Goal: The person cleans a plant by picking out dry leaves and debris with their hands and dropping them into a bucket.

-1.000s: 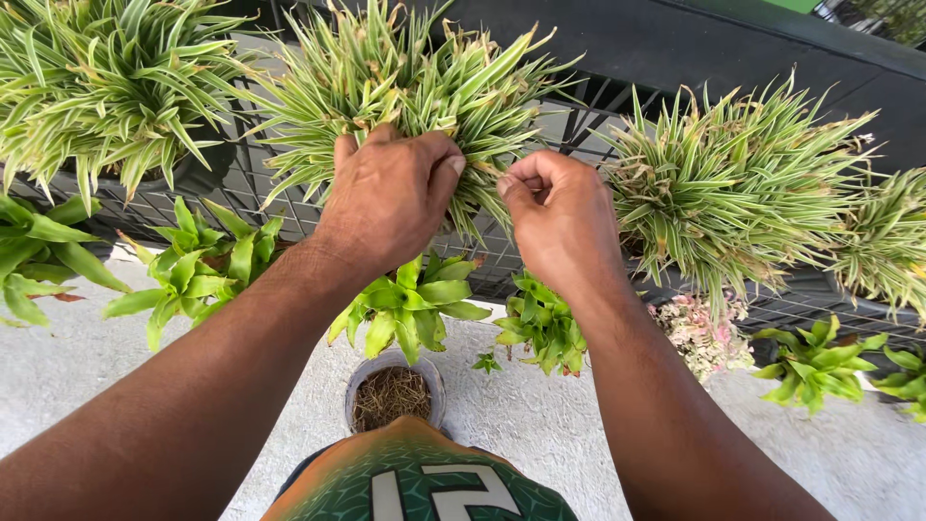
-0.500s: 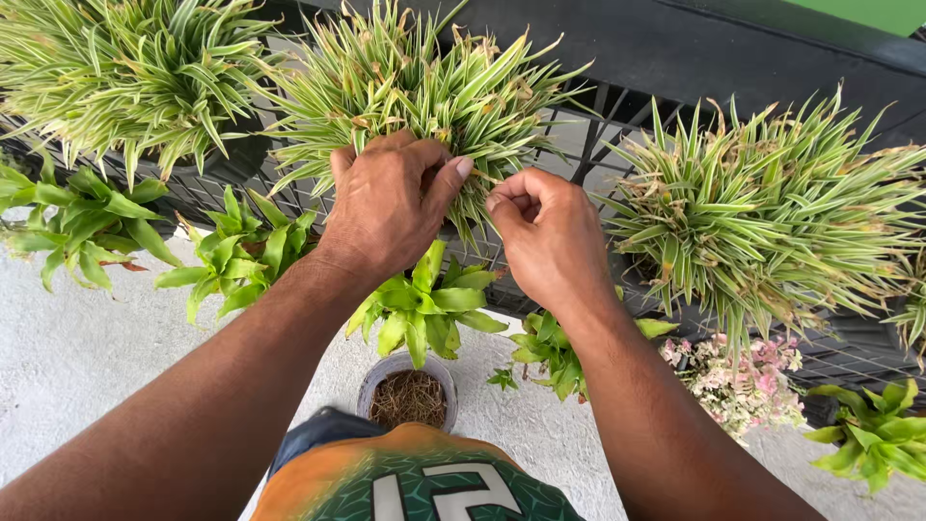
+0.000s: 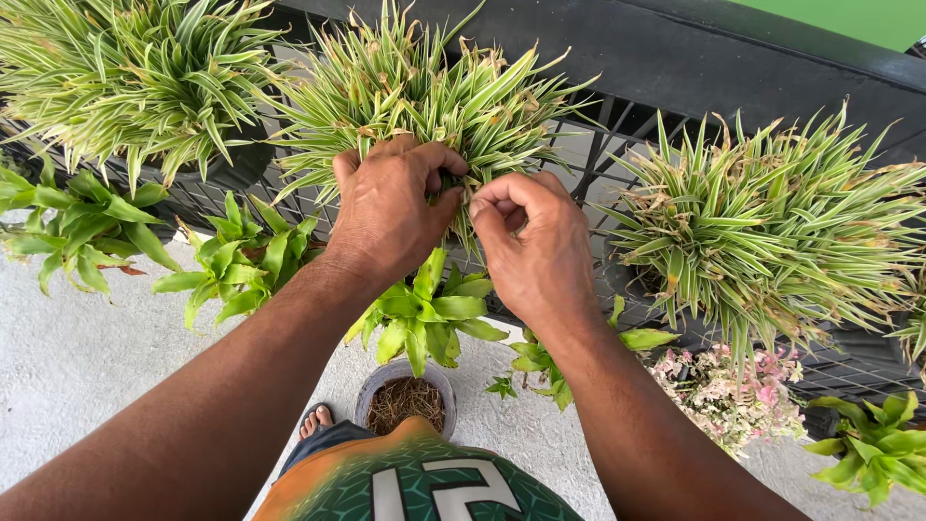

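A bushy plant with green-and-cream striped leaves (image 3: 424, 92) hangs on a dark railing straight ahead of me. My left hand (image 3: 391, 207) is closed around a bunch of its lower leaves. My right hand (image 3: 526, 241) sits just to the right, its thumb and fingers pinched on a leaf close to the left thumb. Several leaf tips are dry and brown.
Similar striped plants hang at the left (image 3: 125, 77) and right (image 3: 762, 222). Broad green plants (image 3: 424, 314) and a pink-leaved one (image 3: 738, 386) grow below. A round pot of dry brown debris (image 3: 405, 396) stands on the pale floor by my sandalled foot (image 3: 313, 422).
My right hand has moved left and up, closing the gap to the left thumb. The view has tilted down a little, bringing my foot into sight.
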